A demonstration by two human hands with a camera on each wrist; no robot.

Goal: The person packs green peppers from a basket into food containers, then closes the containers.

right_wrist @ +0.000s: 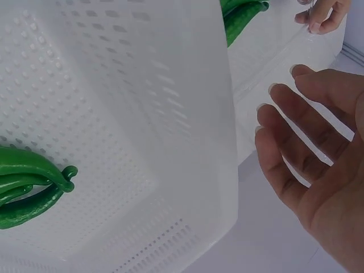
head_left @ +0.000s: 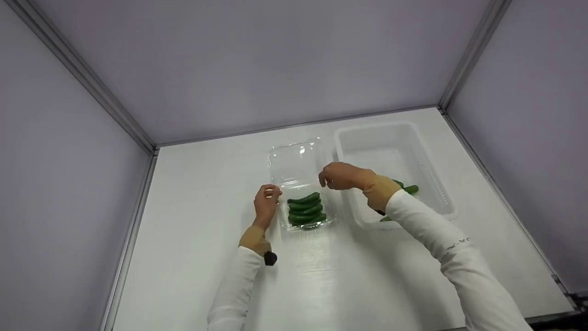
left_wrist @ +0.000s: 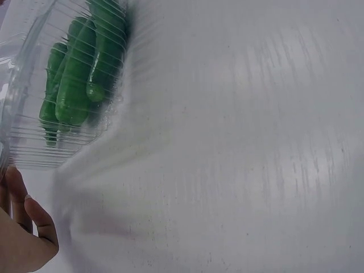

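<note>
A clear plastic clamshell box (head_left: 285,216) lies open on the white table, its lid (head_left: 296,163) folded back flat. Several small green cucumbers (head_left: 306,209) (left_wrist: 79,74) are stacked in its tray. My left hand (head_left: 267,200) (left_wrist: 25,227) pinches the box's left edge near the hinge; in the right wrist view the left hand (right_wrist: 321,14) shows at top right. My right hand (head_left: 337,177) (right_wrist: 307,153) hovers open and holds nothing, above the gap between the box and a white perforated basket (head_left: 436,184) (right_wrist: 142,114). A few more cucumbers (head_left: 409,188) (right_wrist: 28,182) lie in that basket.
The white table (head_left: 206,257) is enclosed by pale walls on the left, back and right, with metal frame strips (head_left: 138,133) at the corners. The basket stands close to the right wall.
</note>
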